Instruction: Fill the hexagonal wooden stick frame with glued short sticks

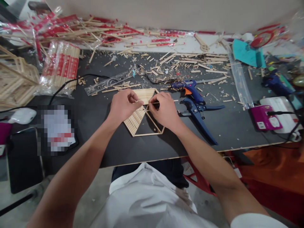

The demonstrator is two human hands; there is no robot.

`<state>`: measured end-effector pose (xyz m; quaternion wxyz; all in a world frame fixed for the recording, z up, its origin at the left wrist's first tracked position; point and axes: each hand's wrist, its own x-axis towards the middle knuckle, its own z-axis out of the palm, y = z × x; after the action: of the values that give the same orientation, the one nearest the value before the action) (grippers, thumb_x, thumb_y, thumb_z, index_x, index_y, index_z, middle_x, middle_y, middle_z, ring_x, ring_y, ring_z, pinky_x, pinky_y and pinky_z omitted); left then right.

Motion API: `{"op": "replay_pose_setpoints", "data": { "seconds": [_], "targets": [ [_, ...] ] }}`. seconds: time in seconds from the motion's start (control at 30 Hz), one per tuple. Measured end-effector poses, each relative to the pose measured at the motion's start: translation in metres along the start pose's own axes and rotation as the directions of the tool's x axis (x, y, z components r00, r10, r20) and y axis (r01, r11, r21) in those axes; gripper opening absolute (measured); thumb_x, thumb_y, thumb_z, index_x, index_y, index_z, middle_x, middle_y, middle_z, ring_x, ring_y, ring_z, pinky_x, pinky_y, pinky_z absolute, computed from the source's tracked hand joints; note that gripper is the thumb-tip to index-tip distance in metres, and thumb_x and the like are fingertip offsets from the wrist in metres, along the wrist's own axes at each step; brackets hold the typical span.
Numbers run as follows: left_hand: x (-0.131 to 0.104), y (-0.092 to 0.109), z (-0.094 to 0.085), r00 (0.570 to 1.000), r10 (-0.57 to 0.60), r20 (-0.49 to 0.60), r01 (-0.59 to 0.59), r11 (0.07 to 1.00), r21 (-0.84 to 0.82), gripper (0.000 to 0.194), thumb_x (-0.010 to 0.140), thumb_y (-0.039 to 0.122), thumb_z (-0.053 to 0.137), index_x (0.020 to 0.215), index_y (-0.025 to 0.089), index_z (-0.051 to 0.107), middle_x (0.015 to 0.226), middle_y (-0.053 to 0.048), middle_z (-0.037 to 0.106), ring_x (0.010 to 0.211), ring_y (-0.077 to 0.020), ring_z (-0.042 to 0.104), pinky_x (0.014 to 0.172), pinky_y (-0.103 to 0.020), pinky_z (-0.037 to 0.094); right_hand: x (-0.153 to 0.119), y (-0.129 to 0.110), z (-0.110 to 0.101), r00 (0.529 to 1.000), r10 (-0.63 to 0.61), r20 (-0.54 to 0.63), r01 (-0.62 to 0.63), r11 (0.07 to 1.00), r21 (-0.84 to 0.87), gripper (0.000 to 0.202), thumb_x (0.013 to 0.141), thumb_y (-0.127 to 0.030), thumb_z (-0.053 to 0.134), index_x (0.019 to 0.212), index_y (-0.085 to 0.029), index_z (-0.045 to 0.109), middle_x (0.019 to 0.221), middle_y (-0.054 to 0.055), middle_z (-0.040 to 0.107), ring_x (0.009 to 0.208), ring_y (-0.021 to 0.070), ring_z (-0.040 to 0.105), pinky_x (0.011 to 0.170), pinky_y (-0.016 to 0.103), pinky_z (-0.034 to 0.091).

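Observation:
A hexagonal frame of thin wooden sticks (pixel 148 134) lies flat on the dark table. Rows of sticks fill its upper and left wedges; its lower and right wedges show the tabletop through them. Over the frame's upper left side is my left hand (pixel 124 103), thumb and fingers closed together near the centre; anything between them is hidden. My right hand (pixel 163 109) is at the frame's right side, pinching a thin wooden stick (pixel 175 100) whose end pokes out to the right. The two sets of fingertips are close together.
Right of the frame lie a blue glue gun (pixel 190 87) and a blue-handled cutter (pixel 198 117). A clear ruler (pixel 109 83) and stick scraps lie behind. Packaged chopsticks (pixel 60 68), a phone (pixel 25 160) and an earbud case (pixel 22 116) are left. A purple charger (pixel 264 117) sits right.

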<state>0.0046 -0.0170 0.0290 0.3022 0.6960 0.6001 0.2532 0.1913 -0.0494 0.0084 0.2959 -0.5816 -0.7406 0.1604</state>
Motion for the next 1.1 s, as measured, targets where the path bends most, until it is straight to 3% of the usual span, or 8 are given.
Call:
{"op": "replay_pose_setpoints", "data": {
  "seconds": [0.13,0.23,0.37,0.43,0.57,0.83,1.0,1.1],
  "targets": [
    [0.0,-0.003,0.0,0.999,0.043,0.005,-0.043,0.999,0.02,0.019,0.074,0.034,0.078,0.076,0.021,0.064,0.075,0.0,0.067,0.073,-0.0177,0.06,0.069,-0.031,0.044,0.0,-0.001,0.0,1.0,-0.002,0.012,0.002,1.0,0.0,0.015,0.088,-0.012,0.059,0.08,-0.025,0.055,0.093,0.009,0.069,0.098,0.0278,0.062,0.092,0.046,0.046],
    [-0.001,-0.005,0.001,0.983,0.177,0.038,-0.179,0.982,0.063,0.013,0.081,0.031,0.074,0.088,0.02,0.071,0.085,-0.002,0.07,0.082,-0.0199,0.063,0.077,-0.032,0.048,-0.001,0.0,0.0,1.0,-0.014,0.019,0.014,1.0,0.013,0.014,0.088,-0.012,0.059,0.082,-0.024,0.056,0.094,0.009,0.069,0.098,0.0281,0.061,0.092,0.047,0.047],
    [-0.008,-0.004,0.002,0.893,0.433,0.125,-0.451,0.854,0.261,0.024,0.098,0.03,0.058,0.108,0.021,0.078,0.102,-0.009,0.07,0.099,-0.0251,0.062,0.089,-0.038,0.047,-0.001,0.003,0.002,0.999,-0.03,0.02,0.029,0.999,0.024,0.012,0.088,-0.012,0.059,0.085,-0.024,0.059,0.095,0.009,0.068,0.1,0.029,0.061,0.091,0.048,0.048],
    [-0.011,-0.002,0.003,0.851,0.501,0.157,-0.523,0.78,0.345,0.03,0.103,0.031,0.051,0.11,0.023,0.079,0.105,-0.01,0.069,0.1,-0.0265,0.06,0.088,-0.04,0.046,-0.001,0.004,0.004,0.999,-0.038,0.02,0.037,0.999,0.016,0.012,0.089,-0.012,0.059,0.087,-0.024,0.06,0.097,0.01,0.067,0.101,0.0294,0.06,0.091,0.048,0.049],
    [-0.015,-0.001,0.005,0.829,0.532,0.17,-0.552,0.732,0.399,0.032,0.105,0.03,0.048,0.107,0.023,0.08,0.103,-0.01,0.069,0.095,-0.0261,0.058,0.082,-0.039,0.045,-0.002,0.004,0.008,0.999,-0.049,0.01,0.049,0.998,-0.031,0.012,0.09,-0.011,0.057,0.09,-0.022,0.06,0.1,0.012,0.066,0.105,0.031,0.058,0.092,0.048,0.049],
    [-0.016,0.0,0.008,0.831,0.538,0.142,-0.546,0.736,0.4,0.033,0.106,0.028,0.045,0.103,0.023,0.078,0.103,-0.011,0.072,0.097,-0.0265,0.06,0.084,-0.04,0.047,-0.001,0.0,-0.001,0.995,-0.072,0.066,0.074,0.996,-0.039,0.009,0.094,-0.014,0.053,0.095,-0.021,0.059,0.104,0.015,0.068,0.107,0.0312,0.058,0.093,0.046,0.048],
    [-0.016,0.002,0.007,0.798,0.593,0.112,-0.58,0.703,0.412,0.035,0.105,0.022,0.042,0.096,0.02,0.076,0.095,-0.01,0.074,0.093,-0.026,0.062,0.085,-0.04,0.047,-0.001,-0.008,-0.017,0.985,-0.052,0.163,0.065,0.995,-0.076,0.009,0.098,-0.02,0.049,0.101,-0.022,0.058,0.094,0.008,0.07,0.08,0.0219,0.061,0.066,0.033,0.036],
    [-0.015,0.0,0.01,0.742,0.67,0.033,-0.62,0.667,0.414,0.036,0.106,0.021,0.042,0.089,0.019,0.074,0.087,-0.01,0.072,0.085,-0.0237,0.06,0.08,-0.038,0.048,0.0,-0.008,-0.021,0.983,-0.109,0.147,0.119,0.991,-0.063,0.009,0.097,-0.018,0.049,0.096,-0.023,0.056,0.082,0.003,0.067,0.07,0.0184,0.056,0.065,0.031,0.03]
  ]
}}
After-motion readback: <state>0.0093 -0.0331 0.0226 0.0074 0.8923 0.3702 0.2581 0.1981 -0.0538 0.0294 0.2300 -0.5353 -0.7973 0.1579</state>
